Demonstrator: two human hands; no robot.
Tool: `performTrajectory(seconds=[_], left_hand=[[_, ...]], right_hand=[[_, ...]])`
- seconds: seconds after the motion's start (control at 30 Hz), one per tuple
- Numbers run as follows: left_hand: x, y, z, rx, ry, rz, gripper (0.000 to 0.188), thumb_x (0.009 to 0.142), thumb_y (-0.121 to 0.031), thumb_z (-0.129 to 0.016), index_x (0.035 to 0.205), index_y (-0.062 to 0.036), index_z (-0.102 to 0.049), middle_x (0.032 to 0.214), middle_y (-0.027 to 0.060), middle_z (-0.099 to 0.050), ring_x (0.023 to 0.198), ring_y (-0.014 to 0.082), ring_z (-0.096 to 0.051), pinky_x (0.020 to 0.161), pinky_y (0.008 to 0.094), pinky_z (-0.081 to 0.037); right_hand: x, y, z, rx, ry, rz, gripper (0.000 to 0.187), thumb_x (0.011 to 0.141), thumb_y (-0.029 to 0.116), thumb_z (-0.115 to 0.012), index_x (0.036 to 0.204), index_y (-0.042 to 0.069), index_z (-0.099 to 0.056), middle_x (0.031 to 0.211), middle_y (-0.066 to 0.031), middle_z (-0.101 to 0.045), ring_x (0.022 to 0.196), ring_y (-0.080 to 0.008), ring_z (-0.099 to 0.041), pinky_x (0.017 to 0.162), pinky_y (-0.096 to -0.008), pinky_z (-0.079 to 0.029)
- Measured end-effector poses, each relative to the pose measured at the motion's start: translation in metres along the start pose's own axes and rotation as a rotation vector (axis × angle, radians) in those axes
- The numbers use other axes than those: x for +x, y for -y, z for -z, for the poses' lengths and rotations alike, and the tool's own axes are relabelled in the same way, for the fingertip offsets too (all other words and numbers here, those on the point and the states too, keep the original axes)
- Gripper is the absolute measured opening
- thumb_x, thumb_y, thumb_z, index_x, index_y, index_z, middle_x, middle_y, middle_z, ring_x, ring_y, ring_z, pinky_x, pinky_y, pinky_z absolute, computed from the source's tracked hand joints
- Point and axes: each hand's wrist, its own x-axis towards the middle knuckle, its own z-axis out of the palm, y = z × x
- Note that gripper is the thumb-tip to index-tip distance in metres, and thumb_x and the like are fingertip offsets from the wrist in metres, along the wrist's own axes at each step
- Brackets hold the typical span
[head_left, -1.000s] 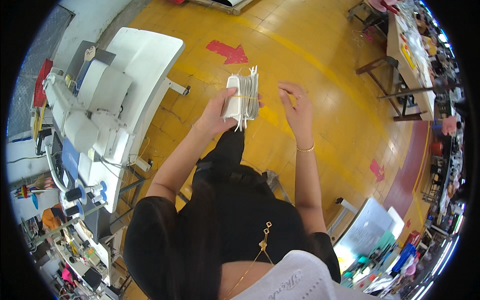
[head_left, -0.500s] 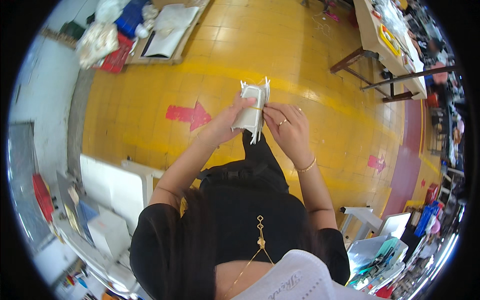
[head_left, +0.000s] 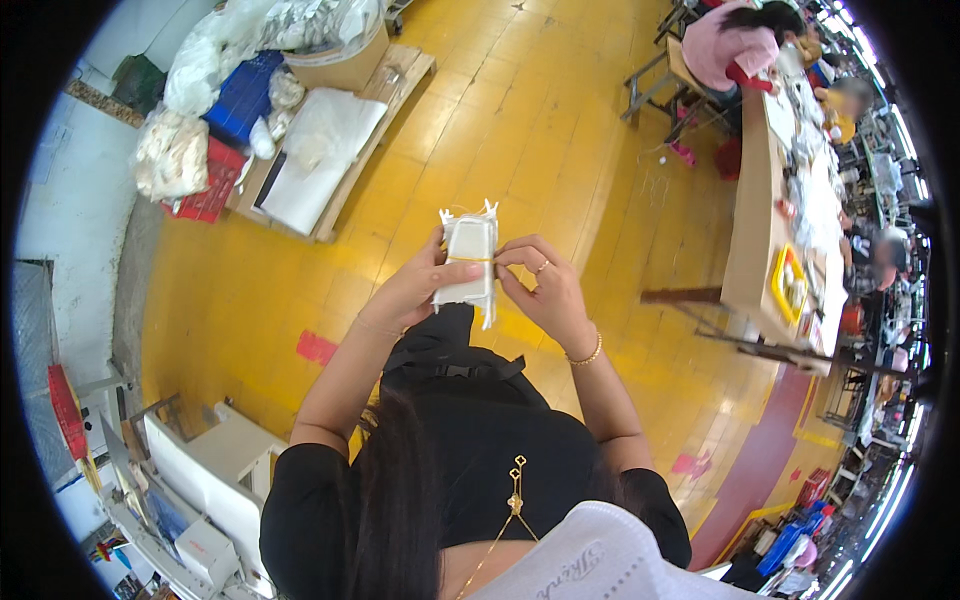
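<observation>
A bundle of stacked white fabric pieces (head_left: 468, 238) with white corded edges and loose ends is in front of my chest. A thin yellow rubber band (head_left: 470, 261) runs around its middle. My left hand (head_left: 412, 284) is closed on the bundle from the left, thumb across its front face. On the other side, my right hand (head_left: 550, 292) has its thumb and index finger pinched at the bundle's right edge, where the band passes. The back of the stack is hidden.
At the right stands a long table (head_left: 748, 240) bearing a yellow tray (head_left: 790, 284); a person in pink (head_left: 725, 48) sits at its far end. A wooden pallet (head_left: 395, 92) at the far left holds a white sheet, bags and a carton. White equipment (head_left: 205, 490) is at the lower left.
The pallet, long table and floor arrows have shifted in view as I moved forward across the floor. The bundle sits lower and more upright; both hands stay on it.
</observation>
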Motion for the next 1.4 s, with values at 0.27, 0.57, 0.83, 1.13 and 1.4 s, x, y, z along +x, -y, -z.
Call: performTrajectory(seconds=[0.27, 0.57, 0.83, 1.13, 1.4], left_hand=[[0.273, -0.171, -0.007, 0.191, 0.134, 0.097, 0.084, 0.075, -0.017, -0.086, 0.142, 0.0034, -0.040, 0.121, 0.0139, -0.061, 0.109, 0.0208, -0.063, 0.090, 0.0321, -0.053], [0.618, -0.324, -0.072, 0.569, 0.659, 0.219, 0.082, 0.073, -0.021, -0.090, 0.136, 0.0004, -0.043, 0.112, 0.0126, -0.065, 0.104, 0.0189, -0.063, 0.087, 0.0319, -0.052], [0.850, -0.493, -0.098, 0.357, 0.646, 0.277, 0.089, 0.077, -0.016, -0.085, 0.149, -0.0027, -0.034, 0.122, 0.0136, -0.063, 0.109, 0.0235, -0.064, 0.092, 0.0354, -0.053], [1.151, -0.629, -0.068, -0.177, -0.117, -0.344, 0.069, 0.083, -0.009, -0.078, 0.140, -0.0054, -0.041, 0.124, 0.0131, -0.061, 0.114, 0.0256, -0.063, 0.099, 0.0410, -0.052], [1.403, -0.795, -0.114, 0.093, -0.151, -0.444, 0.073, 0.079, -0.008, -0.084, 0.134, -0.0034, -0.035, 0.122, 0.0113, -0.056, 0.113, 0.0197, -0.058, 0.097, 0.0359, -0.050]], right_hand=[[0.218, -0.174, 0.097, 0.957, 0.232, -0.416, 0.009, 0.097, 0.010, -0.064, 0.091, 0.005, -0.058, 0.094, -0.0013, -0.058, 0.090, -0.0118, -0.055, 0.083, -0.0277, -0.046], [0.442, -0.369, 0.245, 0.899, -0.381, -0.440, 0.010, 0.098, 0.012, -0.065, 0.097, 0.003, -0.061, 0.077, 0.0017, -0.058, 0.062, -0.0055, -0.049, 0.057, -0.0216, -0.041], [0.737, -0.569, 0.339, 0.906, -0.588, -0.434, 0.012, 0.102, 0.015, -0.060, 0.101, 0.006, -0.053, 0.068, 0.0043, -0.044, 0.053, -0.0056, -0.037, 0.051, -0.0230, -0.031], [1.001, -0.722, 0.377, -0.044, -0.334, -0.196, 0.013, 0.086, 0.014, -0.077, 0.095, 0.005, -0.074, 0.132, -0.0155, -0.056, 0.106, -0.0256, -0.058, 0.093, -0.0358, -0.049], [1.220, -0.852, 0.458, -0.345, -0.419, -0.010, 0.019, 0.079, 0.011, -0.081, 0.097, 0.011, -0.076, 0.132, -0.0138, -0.055, 0.107, -0.0301, -0.055, 0.087, -0.0383, -0.051]])
